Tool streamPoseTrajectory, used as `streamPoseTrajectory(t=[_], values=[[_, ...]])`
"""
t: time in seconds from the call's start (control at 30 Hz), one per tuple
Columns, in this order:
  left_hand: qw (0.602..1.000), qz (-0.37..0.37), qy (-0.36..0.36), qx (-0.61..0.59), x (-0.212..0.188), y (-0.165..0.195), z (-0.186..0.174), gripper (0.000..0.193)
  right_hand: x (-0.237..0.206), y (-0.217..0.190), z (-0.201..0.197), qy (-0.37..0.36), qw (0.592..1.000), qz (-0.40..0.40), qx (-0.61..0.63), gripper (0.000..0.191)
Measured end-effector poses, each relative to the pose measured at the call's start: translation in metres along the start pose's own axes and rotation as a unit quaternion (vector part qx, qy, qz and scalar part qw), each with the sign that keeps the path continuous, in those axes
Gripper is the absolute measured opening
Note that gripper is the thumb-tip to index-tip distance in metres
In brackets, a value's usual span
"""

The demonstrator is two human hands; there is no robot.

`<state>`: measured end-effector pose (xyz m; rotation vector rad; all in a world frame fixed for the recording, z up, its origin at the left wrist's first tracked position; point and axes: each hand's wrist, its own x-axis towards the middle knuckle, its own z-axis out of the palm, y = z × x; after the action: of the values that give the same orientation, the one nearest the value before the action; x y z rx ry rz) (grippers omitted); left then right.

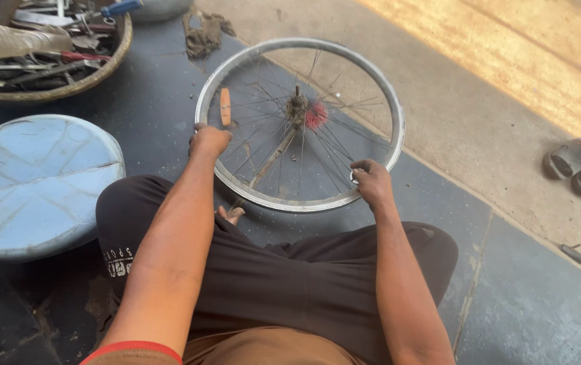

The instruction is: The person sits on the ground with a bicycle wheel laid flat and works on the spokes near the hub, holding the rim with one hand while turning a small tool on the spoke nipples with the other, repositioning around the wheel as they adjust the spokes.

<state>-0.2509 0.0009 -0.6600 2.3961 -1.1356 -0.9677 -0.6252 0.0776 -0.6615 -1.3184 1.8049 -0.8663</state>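
Note:
A bare metal bicycle wheel rim [380, 80] with thin spokes and a hub [298, 107] lies flat on the dark floor in front of my knees. My left hand [208, 140] grips the rim's left side. My right hand [372, 182] holds the rim's near right edge, with a small silver tool between its fingers against the rim. An orange reflector [225, 107] sits on the spokes, and a red fuzzy piece [316, 115] lies beside the hub. A flat metal bar [271, 159] lies under the spokes.
A round basket [111, 62] full of wrenches and tools stands at the top left. A pale blue round stool seat [33, 179] is at the left. A dirty rag [204, 35] lies beyond the wheel. A pair of grey sandals [580, 167] rests on the concrete at the right.

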Motion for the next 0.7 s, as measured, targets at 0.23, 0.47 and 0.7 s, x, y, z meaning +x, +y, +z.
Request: streamPoseTrajectory(t=[0.23, 0.47, 0.7], values=[[0.979, -0.138, 0.084, -0.127, 0.057, 0.004, 0.019, 0.106, 0.038, 0.022, 0.031, -0.070, 0.991, 0.095, -0.065, 0.027], [0.978, -0.132, 0.083, -0.136, 0.067, 0.002, 0.007, 0.055, 0.056, 0.023, 0.045, -0.107, 0.987, 0.103, -0.055, 0.025], [0.946, 0.019, 0.173, -0.273, 0.077, -0.004, 0.027, 0.049, 0.059, 0.024, 0.026, 0.048, 0.992, 0.070, 0.089, 0.023]])
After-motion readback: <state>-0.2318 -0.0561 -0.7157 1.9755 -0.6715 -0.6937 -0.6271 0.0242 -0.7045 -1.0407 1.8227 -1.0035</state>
